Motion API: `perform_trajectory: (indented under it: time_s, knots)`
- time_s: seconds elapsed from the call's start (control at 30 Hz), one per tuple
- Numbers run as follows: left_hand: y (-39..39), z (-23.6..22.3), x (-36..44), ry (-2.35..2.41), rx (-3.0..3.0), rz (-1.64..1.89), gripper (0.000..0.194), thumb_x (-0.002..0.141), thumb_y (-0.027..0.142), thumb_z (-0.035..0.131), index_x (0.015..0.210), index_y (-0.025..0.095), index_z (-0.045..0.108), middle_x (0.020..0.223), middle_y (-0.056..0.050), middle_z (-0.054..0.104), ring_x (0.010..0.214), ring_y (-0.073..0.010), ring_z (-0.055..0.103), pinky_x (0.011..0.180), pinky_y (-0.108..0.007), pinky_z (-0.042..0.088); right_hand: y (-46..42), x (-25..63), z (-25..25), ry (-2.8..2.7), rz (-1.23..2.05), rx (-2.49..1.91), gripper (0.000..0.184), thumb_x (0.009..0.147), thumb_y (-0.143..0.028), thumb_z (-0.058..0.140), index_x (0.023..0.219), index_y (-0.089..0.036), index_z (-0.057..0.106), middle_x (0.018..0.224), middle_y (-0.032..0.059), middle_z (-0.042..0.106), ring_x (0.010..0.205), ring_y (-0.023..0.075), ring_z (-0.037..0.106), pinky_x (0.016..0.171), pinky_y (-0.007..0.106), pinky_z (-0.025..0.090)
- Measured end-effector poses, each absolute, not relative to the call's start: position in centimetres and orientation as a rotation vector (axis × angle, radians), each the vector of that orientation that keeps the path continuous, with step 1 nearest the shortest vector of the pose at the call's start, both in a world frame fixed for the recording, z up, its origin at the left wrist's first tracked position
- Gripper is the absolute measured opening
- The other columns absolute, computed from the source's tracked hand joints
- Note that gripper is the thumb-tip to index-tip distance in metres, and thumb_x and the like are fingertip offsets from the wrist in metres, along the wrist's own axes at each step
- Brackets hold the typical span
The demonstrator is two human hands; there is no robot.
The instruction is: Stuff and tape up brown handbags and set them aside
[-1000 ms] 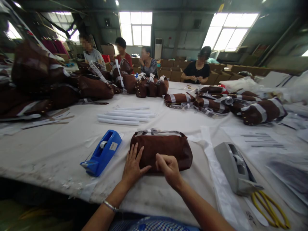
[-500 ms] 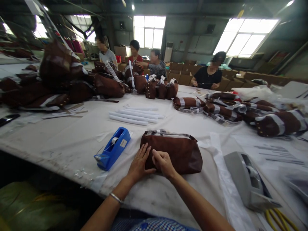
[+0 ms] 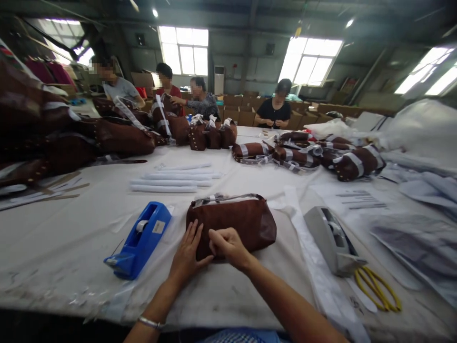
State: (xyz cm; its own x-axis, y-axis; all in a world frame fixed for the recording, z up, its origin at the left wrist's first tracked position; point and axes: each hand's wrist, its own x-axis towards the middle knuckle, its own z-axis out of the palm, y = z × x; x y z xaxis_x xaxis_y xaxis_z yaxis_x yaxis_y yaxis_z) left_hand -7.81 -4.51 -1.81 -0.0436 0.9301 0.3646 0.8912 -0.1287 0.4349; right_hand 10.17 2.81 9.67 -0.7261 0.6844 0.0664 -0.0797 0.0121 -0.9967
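Note:
A brown suede bag (image 3: 235, 220) lies on the white table (image 3: 71, 228) just in front of me. My left hand (image 3: 187, 252) rests flat on its near left side, fingers spread. My right hand (image 3: 226, 245) is curled into a pinch against the bag's near edge, beside my left thumb; what it pinches is too small to make out. A silver bracelet (image 3: 152, 323) sits on my left wrist.
A blue tape dispenser (image 3: 137, 240) stands left of the bag, a grey one (image 3: 332, 240) right, with yellow-handled scissors (image 3: 378, 288) beyond. White paper rolls (image 3: 171, 181) lie further back. Piles of brown bags (image 3: 307, 155) cover the far table; several people sit behind.
My right hand has slid left along the bag's near edge and now sits beside my left hand. The view has swung sideways and back.

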Motion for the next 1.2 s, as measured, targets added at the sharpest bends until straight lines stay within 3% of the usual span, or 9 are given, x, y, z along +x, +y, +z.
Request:
perform_trajectory:
  time_s: [0.07, 0.17, 0.47, 0.57, 0.67, 0.8, 0.93, 1.07, 1.2]
  knots:
    - [-4.5, -1.7, -7.8, 2.048, 2.131, 0.872, 0.103, 0.079, 0.043, 0.073, 0.159, 0.025, 0.009, 0.166, -0.013, 0.013, 0.151, -0.0357, 0.016, 0.117, -0.055, 0.033, 3.9, 13.7, 10.8, -1.837, 1.522, -0.585, 0.059, 0.093, -0.058, 0.054, 0.051, -0.016, 0.057, 0.053, 0.0013, 0.053, 0.051, 0.0099, 0.044, 0.053, 0.025, 0.034]
    - [-4.4, -1.4, -7.6, 2.057, 2.144, 0.850, 0.101, 0.081, 0.041, 0.071, 0.159, 0.025, 0.008, 0.166, -0.013, 0.012, 0.152, -0.0353, 0.015, 0.117, -0.055, 0.032, 6.3, 17.4, 9.1, -1.689, 1.310, -0.887, 0.066, 0.091, -0.067, 0.048, 0.045, -0.019, 0.049, 0.044, -0.0018, 0.041, 0.045, 0.0098, 0.034, 0.049, 0.027, 0.030]
    - [-4.6, -0.3, -6.5, 2.254, 2.247, 0.643, 0.098, 0.082, 0.039, 0.067, 0.159, 0.024, 0.007, 0.164, -0.017, 0.020, 0.149, -0.0373, 0.025, 0.114, -0.066, 0.026, 8.4, 18.0, 4.2, -1.750, 1.231, -0.982, 0.063, 0.094, -0.064, 0.044, 0.053, -0.018, 0.058, 0.044, -0.0034, 0.038, 0.043, 0.0104, 0.033, 0.045, 0.026, 0.025]
    - [-4.6, 1.4, -4.4, 2.298, 2.378, 0.579, 0.090, 0.083, 0.019, 0.060, 0.159, 0.028, 0.011, 0.164, -0.016, 0.018, 0.148, -0.0370, 0.027, 0.115, -0.069, 0.020, 7.1, 18.6, 5.3, -1.810, 1.171, -0.943, 0.052, 0.092, -0.057, 0.054, 0.060, -0.018, 0.064, 0.053, -0.0011, 0.052, 0.052, 0.0127, 0.045, 0.052, 0.026, 0.033]
    - [-4.0, 2.3, -1.5, 2.097, 2.556, 0.414, 0.094, 0.075, -0.007, 0.041, 0.157, 0.036, 0.019, 0.165, -0.004, 0.018, 0.151, -0.0265, 0.021, 0.119, -0.057, 0.023, 5.3, 20.1, 5.9, -1.815, 1.063, -0.949, 0.038, 0.091, -0.051, 0.060, 0.073, -0.020, 0.070, 0.070, 0.0026, 0.065, 0.067, 0.0174, 0.057, 0.065, 0.027, 0.043]
    - [-3.4, 1.0, 1.0, 2.011, 2.558, 0.346, 0.105, 0.062, -0.012, 0.036, 0.157, 0.031, 0.021, 0.163, -0.002, 0.022, 0.151, -0.0246, 0.022, 0.119, -0.057, 0.025, 3.6, 24.1, 5.0, -1.537, 0.926, -1.253, 0.038, 0.090, -0.056, 0.057, 0.085, -0.021, 0.071, 0.073, 0.0040, 0.067, 0.069, 0.0207, 0.061, 0.068, 0.030, 0.049]
    - [-3.5, -0.1, 1.4, 2.046, 2.541, 0.411, 0.108, 0.059, -0.006, 0.042, 0.158, 0.029, 0.015, 0.165, -0.004, 0.016, 0.152, -0.0284, 0.018, 0.120, -0.061, 0.018, 3.4, 26.9, 2.6, -1.106, 1.203, -1.439, 0.052, 0.072, -0.063, 0.073, 0.103, -0.021, 0.071, 0.103, 0.0109, 0.073, 0.091, 0.0289, 0.070, 0.082, 0.039, 0.057]
    - [-3.7, 0.1, 1.4, 2.014, 2.542, 0.450, 0.109, 0.058, -0.002, 0.045, 0.158, 0.028, 0.014, 0.164, -0.004, 0.016, 0.151, -0.0291, 0.020, 0.120, -0.061, 0.018, 3.7, 25.5, 1.8, -0.876, 1.576, -1.251, 0.074, 0.067, -0.058, 0.081, 0.131, -0.026, 0.062, 0.143, 0.0109, 0.055, 0.121, 0.0306, 0.061, 0.092, 0.041, 0.057]
    - [-3.9, 0.5, 1.4, 1.996, 2.538, 0.506, 0.109, 0.058, 0.000, 0.048, 0.159, 0.028, 0.015, 0.163, -0.004, 0.020, 0.150, -0.0304, 0.023, 0.119, -0.062, 0.020, 4.7, 24.3, 2.9, -0.810, 1.635, -1.355, 0.084, 0.071, -0.066, 0.076, 0.141, -0.026, 0.053, 0.147, 0.0112, 0.051, 0.112, 0.0285, 0.066, 0.088, 0.039, 0.057]
